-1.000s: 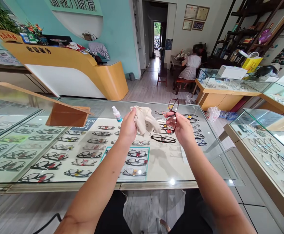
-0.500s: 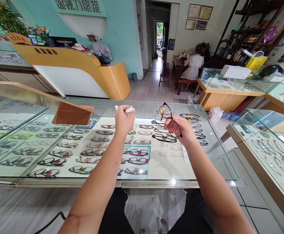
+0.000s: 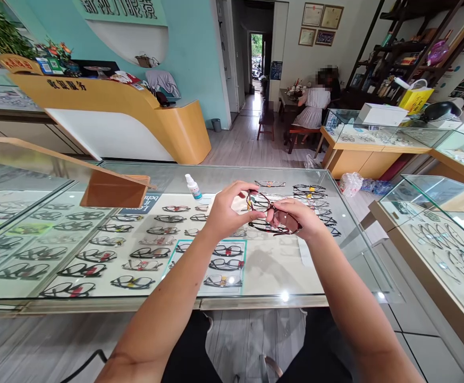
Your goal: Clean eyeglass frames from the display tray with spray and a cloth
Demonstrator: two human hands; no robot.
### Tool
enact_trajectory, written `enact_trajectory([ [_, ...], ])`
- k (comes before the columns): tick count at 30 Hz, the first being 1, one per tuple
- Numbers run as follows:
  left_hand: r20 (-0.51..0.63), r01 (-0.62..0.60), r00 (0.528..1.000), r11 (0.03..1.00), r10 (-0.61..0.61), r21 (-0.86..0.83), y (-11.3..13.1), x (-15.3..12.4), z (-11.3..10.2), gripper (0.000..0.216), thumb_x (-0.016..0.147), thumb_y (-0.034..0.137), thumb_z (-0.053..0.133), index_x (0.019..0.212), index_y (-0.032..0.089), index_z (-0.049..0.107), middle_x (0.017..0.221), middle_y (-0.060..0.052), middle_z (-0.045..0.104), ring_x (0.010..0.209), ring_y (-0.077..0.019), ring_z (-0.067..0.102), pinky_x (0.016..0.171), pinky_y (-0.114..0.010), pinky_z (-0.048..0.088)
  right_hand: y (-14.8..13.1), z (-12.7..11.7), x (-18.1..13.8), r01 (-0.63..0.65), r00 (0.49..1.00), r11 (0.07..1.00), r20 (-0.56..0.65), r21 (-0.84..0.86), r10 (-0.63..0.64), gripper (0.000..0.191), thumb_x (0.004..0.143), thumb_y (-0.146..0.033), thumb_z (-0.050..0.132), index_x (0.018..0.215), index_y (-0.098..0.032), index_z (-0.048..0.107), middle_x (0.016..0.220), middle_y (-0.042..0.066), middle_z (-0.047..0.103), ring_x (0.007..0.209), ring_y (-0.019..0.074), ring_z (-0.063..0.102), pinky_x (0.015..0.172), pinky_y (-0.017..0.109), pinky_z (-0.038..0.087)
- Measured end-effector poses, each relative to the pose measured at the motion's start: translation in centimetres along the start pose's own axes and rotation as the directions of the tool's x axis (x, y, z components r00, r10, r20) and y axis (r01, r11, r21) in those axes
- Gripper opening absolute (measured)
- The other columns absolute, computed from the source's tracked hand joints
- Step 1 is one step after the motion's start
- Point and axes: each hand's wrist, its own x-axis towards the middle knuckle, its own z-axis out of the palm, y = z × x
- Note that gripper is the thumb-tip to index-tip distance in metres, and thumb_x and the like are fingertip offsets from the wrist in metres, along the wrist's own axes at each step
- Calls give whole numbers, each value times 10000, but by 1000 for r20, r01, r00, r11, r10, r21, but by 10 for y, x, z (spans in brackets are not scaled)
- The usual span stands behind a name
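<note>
Both my hands hold one pair of dark red-framed glasses [image 3: 273, 214] a little above the glass display counter [image 3: 335, 255]. My left hand [image 3: 226, 215] pinches the frame's left end with fingers closed. Gripping the right lens side, my right hand [image 3: 301, 219] is closed too. A pale cloth [image 3: 238, 203] peeks out on the glass just behind my left hand, mostly hidden. A small white spray bottle [image 3: 193, 187] with a blue label stands on the counter to the left of my hands. Several rows of glasses lie inside the case below.
A wooden stand [image 3: 112, 191] sits on the counter at left. An orange reception desk [image 3: 168, 122] lies beyond. More glass cases [image 3: 427, 213] stand at right. A person in a white dress [image 3: 314, 106] sits at a table at the back.
My left hand has let go of the cloth near the spray bottle and come right to take hold of the glasses. My right hand lowered the glasses toward the counter.
</note>
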Motion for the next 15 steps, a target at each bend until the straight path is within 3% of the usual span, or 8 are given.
enact_trajectory([
  [3, -44, 39, 998, 998, -41, -51, -3, 1, -2, 613, 758, 639, 923, 1210, 255, 767, 1154, -89, 744, 1045, -245, 692, 913, -348, 567, -2, -7, -1, 27, 989, 988, -137, -154, -48, 541, 945, -700, 694, 822, -203, 866, 695, 44, 739, 693, 195, 632, 713, 336, 479],
  [5, -117, 58, 991, 995, -68, -85, -5, 1, -3, 607, 749, 618, 938, 1197, 246, 768, 1159, -91, 743, 1065, -244, 697, 910, -336, 574, -4, -14, -1, 98, 940, 964, -295, -247, -171, 610, 1001, -739, 583, 882, -215, 874, 762, 52, 761, 771, 211, 657, 769, 350, 482],
  [7, -188, 81, 977, 988, -106, -133, -9, 2, -4, 610, 739, 596, 953, 1188, 233, 759, 1139, -90, 743, 1066, -240, 704, 912, -329, 585, -5, -19, -1, 189, 875, 928, -374, -322, -308, 640, 1032, -745, 505, 949, -227, 871, 854, 60, 779, 834, 223, 666, 802, 364, 481],
  [9, -242, 101, 960, 980, -142, -173, -14, 3, -5, 613, 741, 583, 956, 1192, 225, 744, 1106, -80, 740, 1039, -227, 709, 896, -323, 604, -5, -20, -2, 259, 835, 873, -358, -412, -417, 600, 1053, -708, 480, 1029, -236, 851, 934, 59, 778, 861, 226, 654, 820, 375, 480],
  [12, -333, 106, 931, 983, -152, -152, -22, 4, -5, 624, 732, 587, 960, 1187, 227, 729, 1054, -57, 728, 991, -209, 708, 870, -331, 632, 2, -13, -1, 281, 772, 739, -313, -612, -553, 422, 1016, -596, 618, 1227, -260, 764, 1028, 38, 750, 811, 202, 598, 824, 379, 490],
  [15, -405, 90, 908, 994, -109, -65, -32, 6, -2, 623, 749, 609, 941, 1192, 229, 723, 1043, -55, 717, 996, -212, 708, 851, -341, 644, 15, -2, 3, 239, 725, 642, -305, -729, -617, 569, 922, -508, 769, 1416, -275, 611, 1092, 24, 711, 715, 163, 548, 775, 363, 508],
])
